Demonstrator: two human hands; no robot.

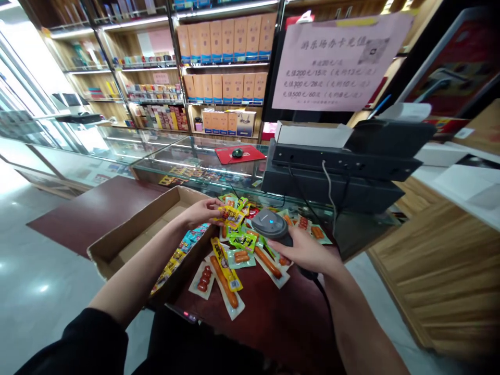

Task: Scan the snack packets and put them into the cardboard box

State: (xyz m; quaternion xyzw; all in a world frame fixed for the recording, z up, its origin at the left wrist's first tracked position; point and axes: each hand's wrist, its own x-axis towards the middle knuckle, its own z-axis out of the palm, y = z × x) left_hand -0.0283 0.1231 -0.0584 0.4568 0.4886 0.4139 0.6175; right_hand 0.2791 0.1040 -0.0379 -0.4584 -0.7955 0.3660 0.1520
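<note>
left hand [203,211] pinching a yellow snack packet [230,213] above the pile [242,245]; right hand [307,250] clamped round a scanner [269,225]. probably light, thin, slippery film; best gripped by a sealed edge.

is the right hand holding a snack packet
No, the right hand grips a grey barcode scanner, while the left hand holds the yellow snack packet.

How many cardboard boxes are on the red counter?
1: an open cardboard box at the counter's left edge, beside the left hand. The right hand holds a scanner over the snack packets.
</note>
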